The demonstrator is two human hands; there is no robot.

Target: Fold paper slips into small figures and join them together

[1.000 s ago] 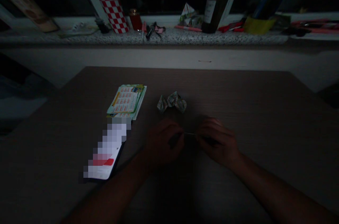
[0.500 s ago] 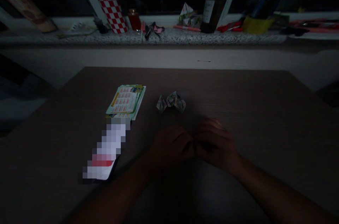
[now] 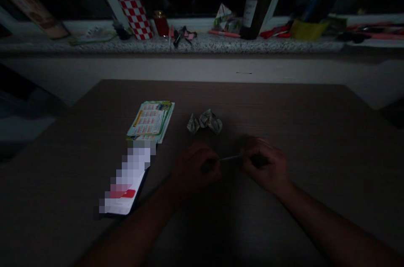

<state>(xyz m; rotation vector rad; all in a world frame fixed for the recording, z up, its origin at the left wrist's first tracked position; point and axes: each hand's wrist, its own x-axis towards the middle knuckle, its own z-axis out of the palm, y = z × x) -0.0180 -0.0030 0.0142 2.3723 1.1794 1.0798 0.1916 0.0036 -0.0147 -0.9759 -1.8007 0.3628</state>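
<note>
Dimly, left hand (image 3: pixel 196 169), right hand (image 3: pixel 267 167), both pinching thin strip (image 3: pixel 231 158); folded paper (image 3: pixel 206 120) beyond.

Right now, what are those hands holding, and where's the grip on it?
A thin strip: the left hand pinches it at one side, the right hand at the other. Too dark to tell what it is.

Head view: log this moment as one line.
left hand: pinches thin strip | right hand: pinches its other end | folded paper pieces: beyond both hands | phone: left of hands, nearer than card stack
</note>
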